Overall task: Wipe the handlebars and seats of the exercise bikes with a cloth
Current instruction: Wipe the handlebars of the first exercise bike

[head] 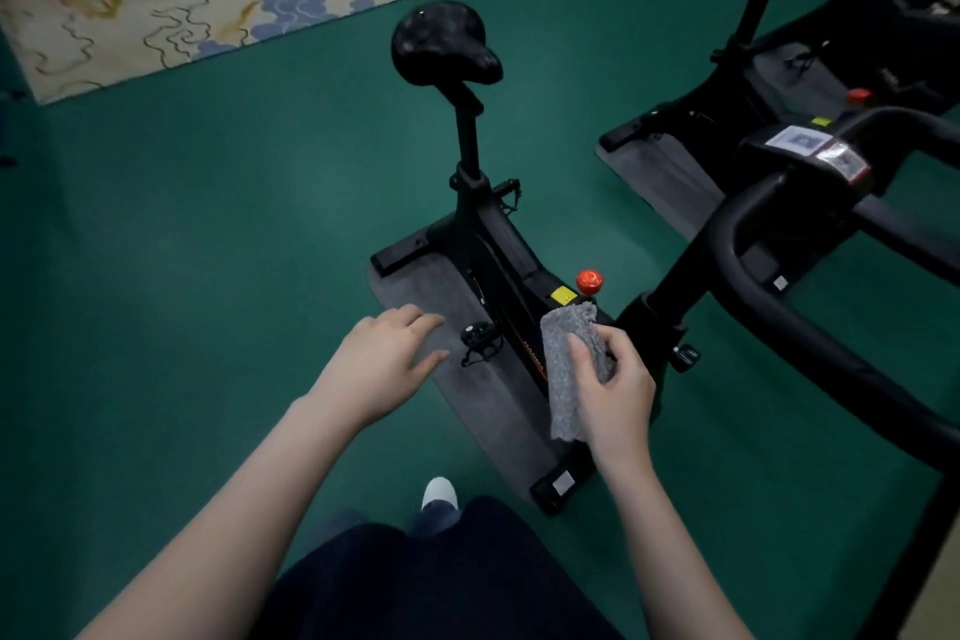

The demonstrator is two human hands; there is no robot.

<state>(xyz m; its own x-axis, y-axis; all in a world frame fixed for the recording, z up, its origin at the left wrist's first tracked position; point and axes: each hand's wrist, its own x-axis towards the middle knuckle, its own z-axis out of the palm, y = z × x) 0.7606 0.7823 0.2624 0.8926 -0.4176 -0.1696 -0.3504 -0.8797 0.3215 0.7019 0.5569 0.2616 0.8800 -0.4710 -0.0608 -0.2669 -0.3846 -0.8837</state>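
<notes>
Cloth point(574, 369), grey, was gripped in our right hand point(613, 390); our left hand point(384, 359) hovered loosely spread, holding nothing, near the bike's seat point(441, 44).

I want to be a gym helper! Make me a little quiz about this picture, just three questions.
1. True or false: the left hand holds the grey cloth.
2. What colour is the knob just above the cloth? A) blue B) red C) white
3. Fill the gap: the seat on its post is coloured ____.

Key: 1 false, the right hand grips the cloth and the left is empty; 2 B; 3 black.
</notes>
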